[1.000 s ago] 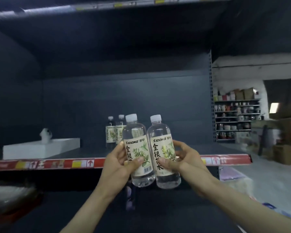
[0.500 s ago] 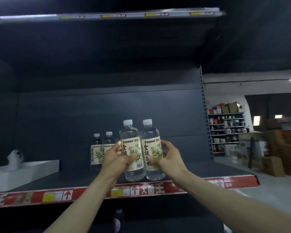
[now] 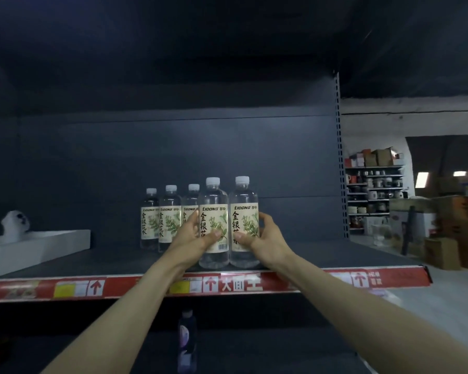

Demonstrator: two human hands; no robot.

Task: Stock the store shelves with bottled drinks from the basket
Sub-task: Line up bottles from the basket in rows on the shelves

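Both arms stretched forward and slightly up, left hand (image 3: pixel 192 236) with fingers (image 3: pixel 214 235) wrapped round one clear bottle (image 3: pixel 213 225), right hand (image 3: pixel 265 238) likewise clamped on a second bottle (image 3: pixel 243 225), the two upright, side by side and touching, bases at the front of the dark shelf (image 3: pixel 322 255). Just behind and to the left, three more bottles (image 3: pixel 170 214) in a row, the nearest partly hidden by the left hand; a white tray (image 3: pixel 38 247) well apart at the far left, a dark bottle (image 3: pixel 187 338) on the level below, cluttered racks (image 3: pixel 373 190) beyond. Labels cream with green sprigs, "LIDONG" and the characters 金银花 readable; red edge strip (image 3: pixel 241 283) with white arrows.
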